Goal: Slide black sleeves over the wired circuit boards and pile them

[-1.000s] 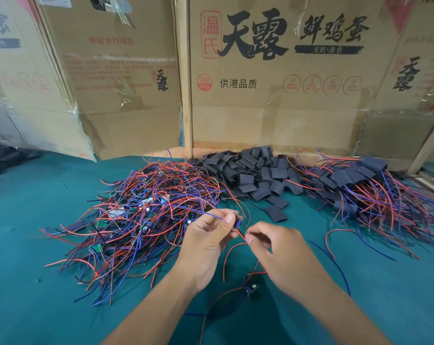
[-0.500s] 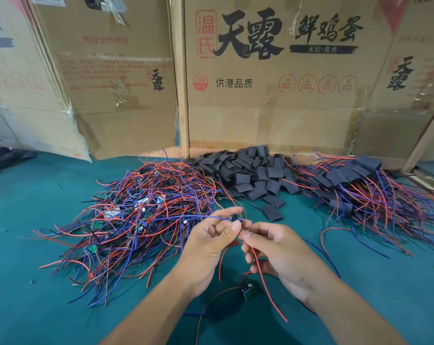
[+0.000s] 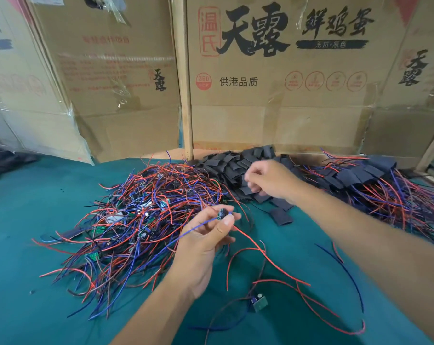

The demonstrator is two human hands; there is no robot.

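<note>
The board [image 3: 222, 214] is pinched between thumb and fingertips of the left hand [image 3: 206, 242], held above the tabletop [image 3: 36, 220] just right of the unsleeved pile [image 3: 141, 220]; its blue and red wires trail down toward the near edge. Half a second ago both hands met at this board. The right hand [image 3: 268, 180] has since left it and reached back to the sleeve pile [image 3: 238, 168], fingers curled at the loose black sleeves; motion blur hides whether one is gripped yet. Judgement: the board is separated and ready, and the step in hand is fetching a sleeve to slide over it.

A second board [image 3: 259, 303] lies loose on the tabletop near the forearms, its wires looping right. The finished pile [image 3: 375, 185] sits at the right, well apart from the left hand.

Room: bare tabletop lies between the two forearms and along the near left. Cardboard boxes [image 3: 273, 108] wall off the far edge directly behind the sleeve pile, so reach there is limited. Trailing wires could snag the loose board on the return.
</note>
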